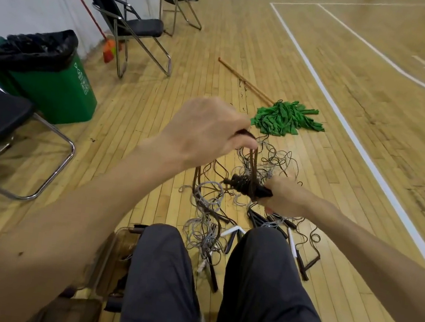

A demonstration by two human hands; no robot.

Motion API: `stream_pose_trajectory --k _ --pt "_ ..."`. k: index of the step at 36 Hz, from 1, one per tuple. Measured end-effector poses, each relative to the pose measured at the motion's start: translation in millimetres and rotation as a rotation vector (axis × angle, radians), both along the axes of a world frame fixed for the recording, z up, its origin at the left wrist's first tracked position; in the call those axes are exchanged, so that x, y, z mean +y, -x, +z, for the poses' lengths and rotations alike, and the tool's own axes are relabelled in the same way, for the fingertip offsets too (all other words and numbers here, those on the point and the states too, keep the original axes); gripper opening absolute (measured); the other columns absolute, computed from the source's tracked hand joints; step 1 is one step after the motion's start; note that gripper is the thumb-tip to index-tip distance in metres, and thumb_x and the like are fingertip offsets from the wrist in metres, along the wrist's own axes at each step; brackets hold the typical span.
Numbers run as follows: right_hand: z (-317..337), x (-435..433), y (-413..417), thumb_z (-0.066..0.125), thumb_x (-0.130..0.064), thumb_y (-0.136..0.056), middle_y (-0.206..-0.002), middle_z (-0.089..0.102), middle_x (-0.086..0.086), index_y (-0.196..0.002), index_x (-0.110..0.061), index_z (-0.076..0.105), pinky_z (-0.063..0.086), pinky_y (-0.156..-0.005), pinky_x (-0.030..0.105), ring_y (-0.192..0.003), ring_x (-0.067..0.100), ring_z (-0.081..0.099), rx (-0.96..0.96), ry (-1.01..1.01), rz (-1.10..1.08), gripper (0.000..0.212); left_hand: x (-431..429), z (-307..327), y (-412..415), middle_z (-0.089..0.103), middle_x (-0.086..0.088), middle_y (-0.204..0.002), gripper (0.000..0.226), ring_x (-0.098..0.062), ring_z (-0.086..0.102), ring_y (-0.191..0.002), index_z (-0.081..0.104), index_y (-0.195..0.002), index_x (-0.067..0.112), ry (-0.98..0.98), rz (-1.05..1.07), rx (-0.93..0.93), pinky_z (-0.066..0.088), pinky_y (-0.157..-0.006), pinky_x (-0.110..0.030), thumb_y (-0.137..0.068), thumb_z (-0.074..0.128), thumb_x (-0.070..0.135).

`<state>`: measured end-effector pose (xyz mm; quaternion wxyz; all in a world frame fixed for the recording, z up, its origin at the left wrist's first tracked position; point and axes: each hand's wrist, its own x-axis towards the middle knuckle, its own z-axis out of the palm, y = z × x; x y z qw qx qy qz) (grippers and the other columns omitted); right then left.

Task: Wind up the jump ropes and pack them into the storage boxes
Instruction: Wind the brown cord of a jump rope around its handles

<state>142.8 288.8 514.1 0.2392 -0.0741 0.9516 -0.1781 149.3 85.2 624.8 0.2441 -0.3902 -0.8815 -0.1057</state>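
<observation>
Your box (112, 255) sits on the floor beside your left knee. Your left hand (204, 130) is raised, back upward, fingers curled, pinching brown rope (253, 163) that hangs near vertical. Your right hand (286, 197), lower, grips the wound bundle (243, 185), whose long axis is roughly level and points left. Loose ropes (206, 219) lie tangled on the floor beneath.

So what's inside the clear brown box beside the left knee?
What look like dark jump-rope handles and some cord show through the storage box wall. The left forearm and thigh cover the rest.
</observation>
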Motion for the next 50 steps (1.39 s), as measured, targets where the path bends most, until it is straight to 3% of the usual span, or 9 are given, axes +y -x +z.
stream_pose_trajectory --k 8,14,24,31,34,39,42,46,50 --pt "24 -12 -27 0.060 -0.017 -0.099 -0.079 0.070 -0.004 -0.072 -0.027 0.056 0.047 -0.065 0.025 -0.072 0.015 0.064 -0.022 0.072 0.247 0.029 0 8 21 0.040 0.012 -0.051 0.047 -0.004 0.038 -0.046 0.052 -0.064 0.015 -0.046 0.144 0.001 0.028 -0.050 -0.016 -0.084 0.065 0.055" --pt "35 -15 -37 0.059 -0.020 -0.101 -0.088 0.073 0.002 -0.078 -0.031 0.051 0.055 -0.074 0.036 -0.081 0.024 0.069 0.058 0.088 0.328 0.027 -9 -11 40 0.045 0.006 -0.058 0.054 -0.009 0.044 -0.053 0.059 -0.074 0.009 -0.041 0.320 -0.075 0.045 -0.066 -0.025 -0.082 0.060 0.062" --pt "50 17 -29 0.055 -0.018 -0.103 -0.086 0.058 -0.004 -0.113 -0.012 0.062 0.036 -0.056 0.017 -0.069 0.009 0.051 0.118 -0.310 0.366 0.013 -22 -34 41 0.044 0.005 -0.057 0.065 -0.013 0.047 -0.055 0.057 -0.070 0.010 -0.028 0.439 -0.119 0.042 -0.057 -0.025 -0.077 0.055 0.074" --pt "67 14 -39 0.063 -0.022 -0.099 -0.076 0.059 -0.011 -0.075 -0.034 0.053 0.042 -0.060 0.015 -0.064 -0.004 0.054 0.005 0.162 0.433 0.029 -14 -45 41 0.048 0.005 -0.058 0.067 -0.005 0.042 -0.052 0.055 -0.068 0.012 -0.068 0.475 -0.165 0.045 -0.058 -0.025 -0.080 0.049 0.078" --pt "70 12 -40 0.063 -0.022 -0.099 -0.117 0.058 -0.008 -0.085 -0.040 0.057 0.047 -0.084 0.027 -0.102 0.001 0.058 0.106 0.319 0.453 0.023 -13 -50 39 0.049 0.004 -0.059 0.066 -0.007 0.044 -0.053 0.055 -0.068 0.013 -0.089 0.491 -0.215 0.036 -0.051 -0.021 -0.082 0.048 0.077" --pt "75 12 -39 0.061 -0.018 -0.099 -0.155 0.036 -0.001 -0.095 -0.040 0.063 0.044 -0.089 0.009 -0.132 -0.013 0.034 0.218 0.492 0.402 0.022 -12 -63 36 0.058 0.000 -0.061 0.070 -0.013 0.051 -0.054 0.062 -0.069 0.010 -0.190 0.530 -0.483 0.045 -0.056 -0.025 -0.078 0.045 0.077" --pt "77 12 -35 0.063 -0.016 -0.098 -0.162 0.026 -0.001 -0.085 -0.041 0.060 0.039 -0.085 0.000 -0.140 -0.007 0.028 0.286 0.540 0.372 0.029 -15 -64 25 0.056 -0.001 -0.067 0.033 -0.011 0.048 -0.059 0.057 -0.068 0.015 -0.278 0.453 -0.744 0.038 -0.055 -0.016 -0.095 0.063 0.034" --pt "74 7 -33 0.064 -0.016 -0.097 -0.164 0.022 -0.009 -0.084 -0.043 0.059 0.050 -0.092 0.024 -0.131 0.013 0.050 0.280 0.542 0.346 0.031 -13 -76 9 0.061 0.003 -0.077 0.016 -0.008 0.051 -0.064 0.061 -0.081 0.026 -0.416 0.319 -1.081 0.042 -0.054 -0.019 -0.097 0.062 0.030" --pt "62 3 -29 0.063 -0.013 -0.098 -0.132 0.057 -0.007 -0.090 -0.030 0.063 0.052 -0.069 0.023 -0.087 0.002 0.064 0.229 0.600 0.301 0.019 -9 -88 4 0.053 0.006 -0.062 0.038 -0.005 0.040 -0.044 0.063 -0.083 0.016 -0.329 0.409 -1.235 0.032 -0.041 -0.018 -0.088 0.064 0.053"
